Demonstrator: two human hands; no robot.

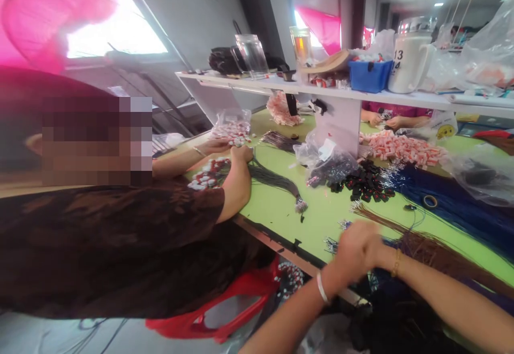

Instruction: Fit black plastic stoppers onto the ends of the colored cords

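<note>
My left hand [348,255], with a white bangle at the wrist, is curled closed over the near edge of the green table. Pressed up against it is my right hand [371,242], also closed, with a gold bracelet behind it. Both are a little blurred, and whatever their fingers hold is hidden. Just beyond them lie blue wires with metal tips [331,245] and a spread of brown wires [431,249]. A heap of black connector housings [367,181] sits farther back, beside a long bundle of dark blue wires [453,198].
At left a co-worker in a dark top [120,252] reaches over white and red connectors [203,177]. A dark wire bundle [277,177] lies mid-table. Pink connectors [403,148] are piled below a white shelf [273,83] bearing a blue bin [370,75]. A red stool [225,303] stands below.
</note>
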